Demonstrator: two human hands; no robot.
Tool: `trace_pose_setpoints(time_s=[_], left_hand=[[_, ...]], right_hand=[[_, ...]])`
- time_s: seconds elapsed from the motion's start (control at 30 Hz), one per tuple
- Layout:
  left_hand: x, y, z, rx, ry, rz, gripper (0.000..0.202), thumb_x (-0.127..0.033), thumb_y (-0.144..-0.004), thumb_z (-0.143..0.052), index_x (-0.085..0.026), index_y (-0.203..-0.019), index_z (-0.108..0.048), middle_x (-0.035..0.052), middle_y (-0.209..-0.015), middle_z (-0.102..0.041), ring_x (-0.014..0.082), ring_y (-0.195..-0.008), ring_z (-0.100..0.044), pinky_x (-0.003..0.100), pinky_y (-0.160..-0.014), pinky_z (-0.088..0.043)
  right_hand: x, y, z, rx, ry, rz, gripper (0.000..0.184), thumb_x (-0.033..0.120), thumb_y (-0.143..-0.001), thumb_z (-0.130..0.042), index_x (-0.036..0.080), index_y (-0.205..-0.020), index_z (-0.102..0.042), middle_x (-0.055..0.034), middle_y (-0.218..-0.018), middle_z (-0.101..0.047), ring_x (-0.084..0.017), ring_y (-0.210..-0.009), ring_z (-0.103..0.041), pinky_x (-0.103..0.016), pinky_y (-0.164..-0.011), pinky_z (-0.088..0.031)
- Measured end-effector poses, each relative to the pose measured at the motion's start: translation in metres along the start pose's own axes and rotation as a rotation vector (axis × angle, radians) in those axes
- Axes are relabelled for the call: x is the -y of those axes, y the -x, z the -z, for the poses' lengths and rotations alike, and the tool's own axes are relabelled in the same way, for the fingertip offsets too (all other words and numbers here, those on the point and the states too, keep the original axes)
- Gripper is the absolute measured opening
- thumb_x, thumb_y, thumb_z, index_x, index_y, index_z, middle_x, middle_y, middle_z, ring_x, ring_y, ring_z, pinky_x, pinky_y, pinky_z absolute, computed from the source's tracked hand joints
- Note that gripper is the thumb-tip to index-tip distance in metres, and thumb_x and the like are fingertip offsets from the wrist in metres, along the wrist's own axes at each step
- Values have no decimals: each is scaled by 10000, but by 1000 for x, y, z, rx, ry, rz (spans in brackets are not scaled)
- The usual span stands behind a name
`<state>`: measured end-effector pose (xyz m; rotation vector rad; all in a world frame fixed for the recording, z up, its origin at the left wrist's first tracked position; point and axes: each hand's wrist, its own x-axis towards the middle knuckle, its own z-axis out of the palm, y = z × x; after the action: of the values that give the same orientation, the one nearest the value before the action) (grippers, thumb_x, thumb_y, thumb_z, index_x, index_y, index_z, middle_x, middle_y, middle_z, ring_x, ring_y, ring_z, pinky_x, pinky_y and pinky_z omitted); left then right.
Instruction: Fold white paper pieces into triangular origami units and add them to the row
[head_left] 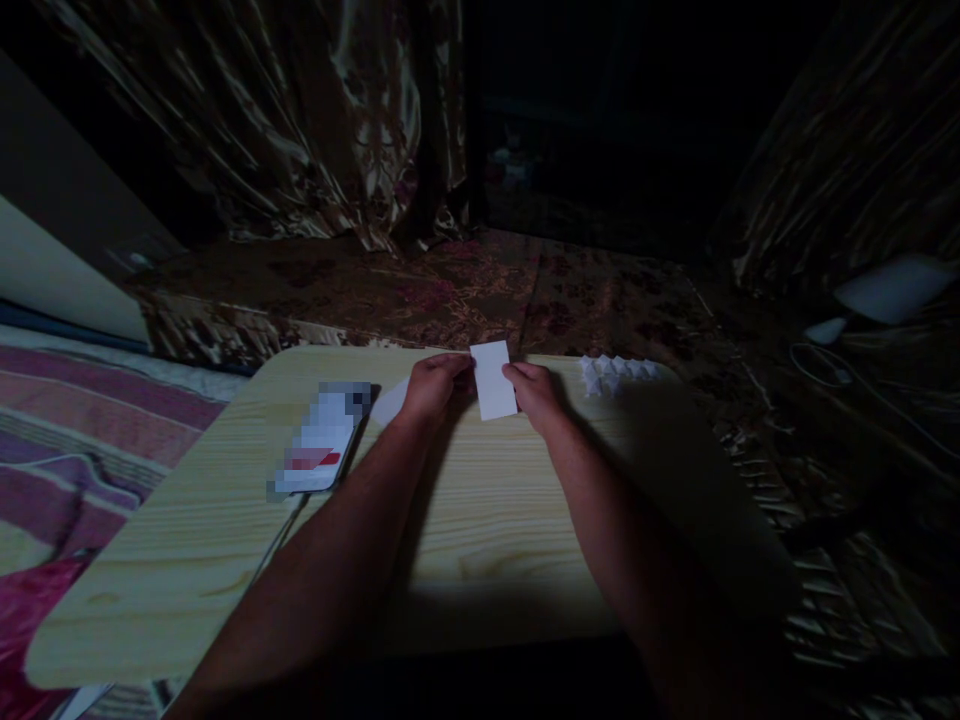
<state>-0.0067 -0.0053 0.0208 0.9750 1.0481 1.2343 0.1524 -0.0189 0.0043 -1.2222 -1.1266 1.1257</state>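
Observation:
A blank white rectangle of paper (493,382) is held up just over the far part of the wooden table (480,510), tilted slightly. My right hand (534,392) pinches its right edge, the thumb lying on the near face. At the upper left edge, the closed fingers of my left hand (441,385) grip the same paper. More white paper (388,403) lies flat on the table, partly covered by my left hand. To the right, near the far edge, several small white folded paper pieces (616,373) sit in a cluster of rows.
A phone (324,440), its screen blurred out, lies left of my forearm with a cable (274,540) running from it. Behind the table is a ledge with patterned cloth (420,285) under curtains (375,120). A striped bedcover (97,430) is at left, a pale lamp (896,288) at right.

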Motion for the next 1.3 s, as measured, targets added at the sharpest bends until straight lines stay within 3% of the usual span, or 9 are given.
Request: trace_pose_setpoints(time_s=[0.27, 0.6, 0.73, 1.13, 1.3], left_hand=[[11, -8, 10, 31, -44, -205, 390, -284, -623, -723, -143, -985, -694, 6, -660, -614, 107, -536, -529, 226, -510, -407], [12, -8, 7, -44, -90, -286, 282, -208, -627, -676, -145, -901, -697, -20, -613, -560, 92, -535, -499, 222, -539, -402], [16, -9, 8, 2, -122, -326, 258, -203, -645, -665, -146, -895, -697, -24, -608, -546, 90, -533, -483, 220, -535, -389], [15, -8, 7, 43, -116, -295, 207, -177, -644, -635, -157, -843, -689, -23, -590, -537, 95, -521, -466, 219, -496, -342], [15, -7, 6, 29, -148, -282, 91, -180, -662, -624, -169, -753, -628, -23, -553, -545, 106, -494, -483, 224, -485, -354]], right_hand=[[-4, 2, 5, 143, 54, -21, 312, 460, -739, -579, 151, -734, -618, 35, -559, -526, -87, -482, -450, -207, -451, -317], [2, 9, 1, 175, 161, 37, 304, 443, -741, -598, 142, -758, -638, 35, -561, -532, -79, -469, -440, -196, -426, -303], [2, 9, 0, 181, 230, 62, 301, 412, -755, -588, 129, -816, -673, 20, -590, -559, -86, -496, -466, -197, -447, -327], [0, 11, 1, 215, 173, 72, 340, 450, -759, -596, 147, -892, -672, 13, -625, -585, -101, -510, -472, -211, -458, -340], [2, 10, 2, 136, 83, 67, 430, 564, -809, -500, 169, -868, -659, 8, -629, -584, -111, -530, -484, -216, -475, -353]])
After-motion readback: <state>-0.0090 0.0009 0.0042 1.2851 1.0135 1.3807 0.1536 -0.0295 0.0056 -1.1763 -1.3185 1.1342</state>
